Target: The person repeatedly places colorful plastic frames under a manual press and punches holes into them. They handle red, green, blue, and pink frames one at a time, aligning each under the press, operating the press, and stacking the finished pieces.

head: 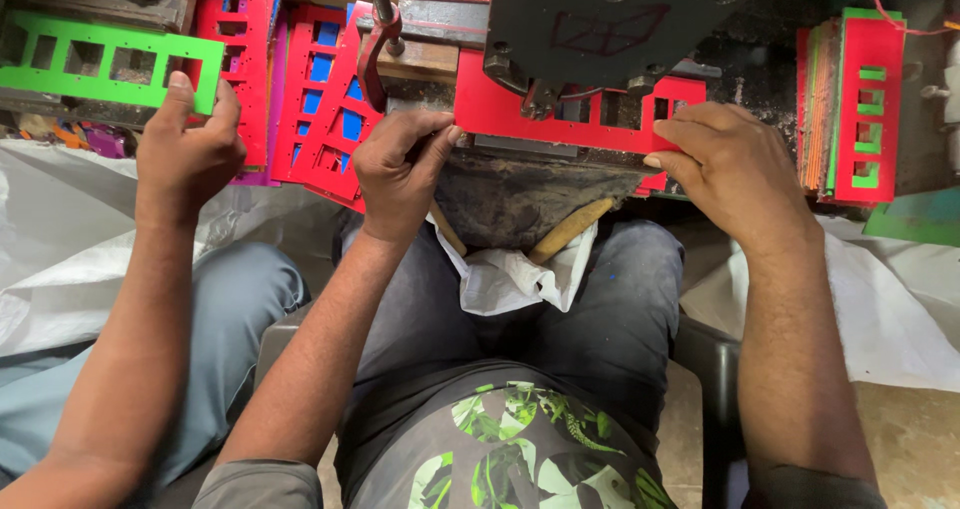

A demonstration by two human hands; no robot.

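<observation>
While the dark press head (610, 19) hangs over the middle of the bench, a long red plastic strip (500, 109) with rectangular cut-outs lies flat beneath it, its middle hidden under the press and both ends sticking out to either side. The person's left hand (400, 169) pinches the left end of the strip, thumb and fingers closed on its lower edge, just below the press's left corner. The right hand (730, 164) grips the right end of the strip, fingers curled over the top and thumb pressed along its front edge, just below and right of the press. A red-handled lever (375, 54) stands at the left of the press, close above the left hand. Left of the press lies a loose heap of red cut-out panels (320, 109) over blue ones. Further left still, a co-worker's hand (190, 144) closes on the end of a green strip (100, 64) of the same pattern, well apart from the press. To the right of the press stands a stack of red and green pieces (860, 109) set on edge. Below the press, a wooden handle (570, 231) pokes out over a crumpled white cloth (515, 279) on the person's lap, and white sacking (60, 219) spreads at the lower left.
</observation>
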